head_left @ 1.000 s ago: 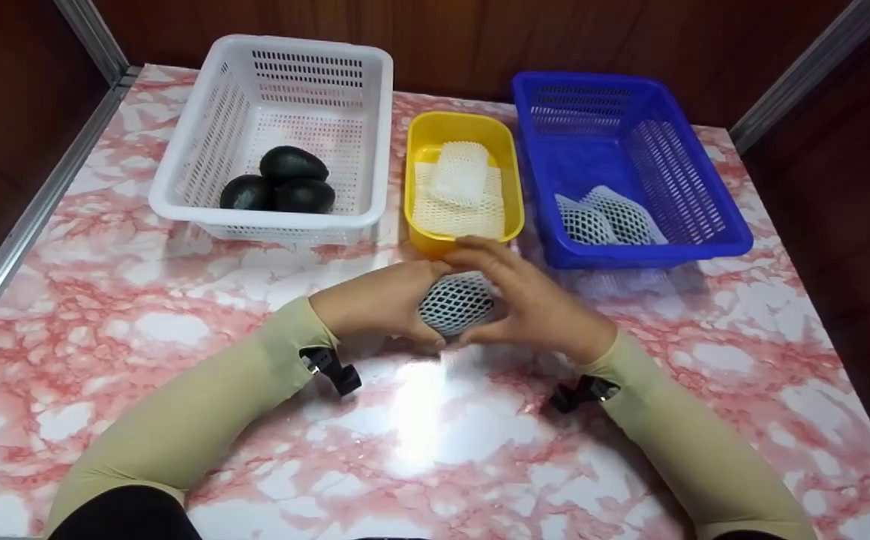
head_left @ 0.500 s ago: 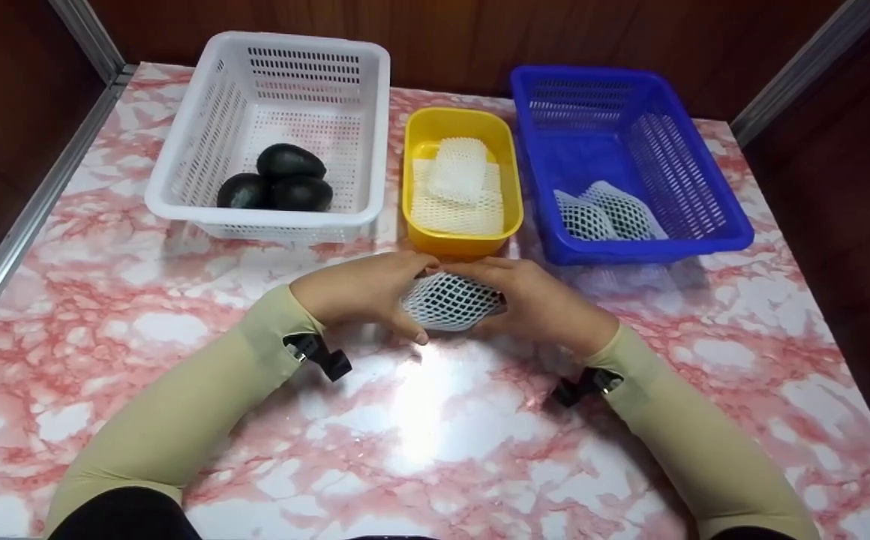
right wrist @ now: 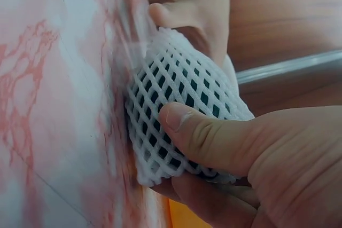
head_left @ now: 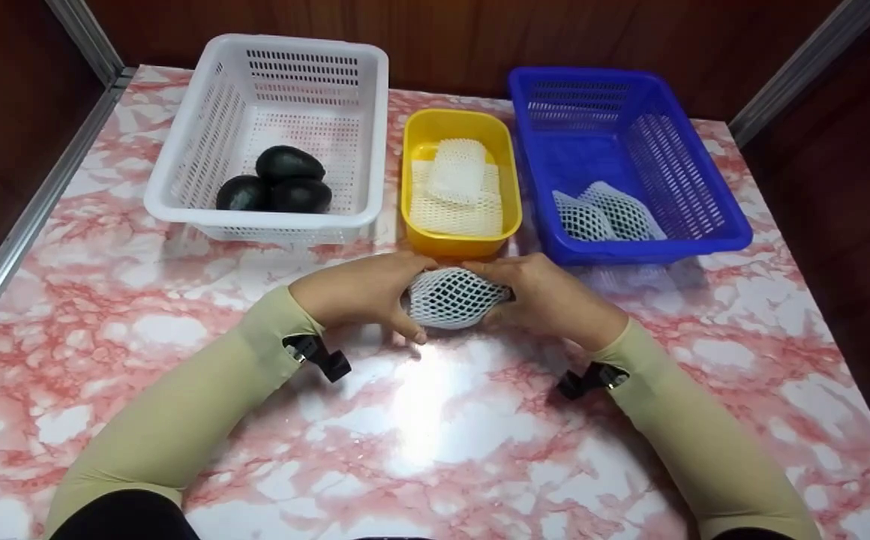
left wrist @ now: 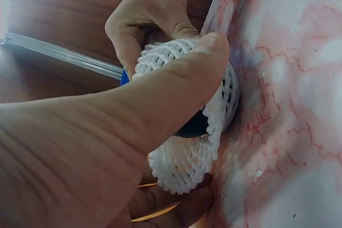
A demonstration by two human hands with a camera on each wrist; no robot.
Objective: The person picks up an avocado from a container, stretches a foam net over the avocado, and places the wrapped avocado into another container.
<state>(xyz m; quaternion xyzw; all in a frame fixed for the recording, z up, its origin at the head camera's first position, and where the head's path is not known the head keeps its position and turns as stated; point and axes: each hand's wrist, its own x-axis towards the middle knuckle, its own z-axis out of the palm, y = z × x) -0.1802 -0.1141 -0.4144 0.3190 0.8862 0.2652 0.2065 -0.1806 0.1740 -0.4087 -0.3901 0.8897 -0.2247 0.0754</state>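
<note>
In the head view, a white foam net sleeve (head_left: 454, 298) sits around a dark avocado, low over the table in front of the yellow tub. My left hand (head_left: 364, 291) holds its left end, thumb on the near side and fingers behind. At the right end my right hand (head_left: 551, 300) grips the sleeve. In the left wrist view the sleeve's rim gapes, and the bare dark avocado (left wrist: 195, 125) shows inside. The right wrist view shows my right thumb (right wrist: 184, 124) pressed on the mesh, with fingers curled beneath.
A white basket (head_left: 270, 217) with 3 dark avocados (head_left: 290, 163) stands at the back left. The yellow tub (head_left: 457, 244) holds flat foam sleeves (head_left: 459, 172). At the right, a blue basket (head_left: 652, 255) contains 2 sleeved avocados (head_left: 619, 214).
Both hands first shifted left with the sleeved avocado, which went from end-on to lying sideways. Over the last half second the right hand moved slightly right along the sleeve; the left hand stayed.
</note>
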